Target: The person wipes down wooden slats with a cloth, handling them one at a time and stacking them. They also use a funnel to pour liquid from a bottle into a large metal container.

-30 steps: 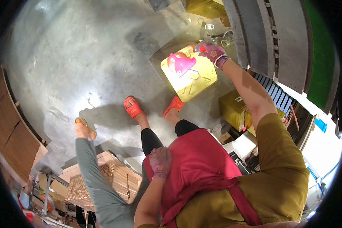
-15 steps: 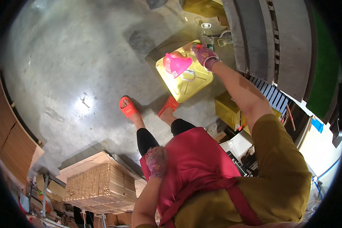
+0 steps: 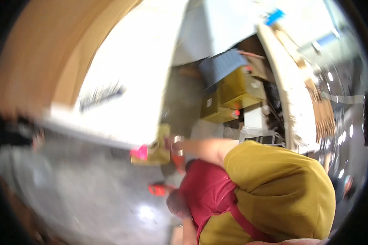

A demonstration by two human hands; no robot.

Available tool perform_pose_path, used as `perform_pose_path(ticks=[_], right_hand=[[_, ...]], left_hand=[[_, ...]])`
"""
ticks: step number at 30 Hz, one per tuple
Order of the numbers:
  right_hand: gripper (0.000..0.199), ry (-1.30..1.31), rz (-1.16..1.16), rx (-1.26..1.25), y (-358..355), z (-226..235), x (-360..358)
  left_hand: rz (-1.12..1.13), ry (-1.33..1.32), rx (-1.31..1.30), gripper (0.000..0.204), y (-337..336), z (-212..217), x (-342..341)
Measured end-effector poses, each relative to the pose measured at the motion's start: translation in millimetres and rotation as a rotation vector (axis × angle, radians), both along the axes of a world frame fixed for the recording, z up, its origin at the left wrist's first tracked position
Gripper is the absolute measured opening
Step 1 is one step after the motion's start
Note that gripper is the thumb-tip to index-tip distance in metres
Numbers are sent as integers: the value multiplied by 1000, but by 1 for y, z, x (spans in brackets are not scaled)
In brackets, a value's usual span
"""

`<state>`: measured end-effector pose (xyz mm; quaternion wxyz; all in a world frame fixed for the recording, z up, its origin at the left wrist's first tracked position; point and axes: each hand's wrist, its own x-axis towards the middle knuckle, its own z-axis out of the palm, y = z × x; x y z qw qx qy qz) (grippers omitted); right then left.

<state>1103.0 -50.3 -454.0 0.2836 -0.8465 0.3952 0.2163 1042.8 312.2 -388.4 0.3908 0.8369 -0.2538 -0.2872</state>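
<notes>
The picture is smeared by motion. A yellow square can [image 3: 162, 157] stands on the floor by my feet, partly hidden behind the white surface's edge. On its top lies a bright pink funnel [image 3: 140, 152]. My gloved right hand [image 3: 173, 145] is at the can's near side, arm stretched out; its fingers are too blurred to make out, and so is anything in them. My gloved left hand [image 3: 178, 204] rests against the red apron [image 3: 206, 183] over my leg, its fingers also blurred.
A broad white surface [image 3: 122, 77] with a dark object [image 3: 102, 98] on it fills the upper left. More yellow cans [image 3: 239, 87] with red caps stand at the right, beside a blue-grey slatted crate [image 3: 223, 67]. My orange slipper [image 3: 158, 189] is on the grey floor.
The whole view has swung, bringing the white surface in at the upper left. The can and funnel now appear lower and further left. My right hand stays by the can, my left against the apron.
</notes>
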Motion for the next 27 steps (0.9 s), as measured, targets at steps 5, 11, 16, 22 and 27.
perform_pose_path(ticks=[5,11,16,22,27], right_hand=[[28,-66,-169,479,93,97,-56],[21,-324,-398,742,158,190,-86],[31,-457,-388,441,182,312,-161],[40,-455,-459,101,248,318,-354],[42,-302,-930,-64,380,324,-549]], left_hand=[[-18,661,-59,18,4,38,64],[-686,564,48,13,-24,82,191],[-820,577,273,13,-83,159,192],[-1313,306,173,17,-140,237,105],[-1640,42,-469,19,-179,463,-136]])
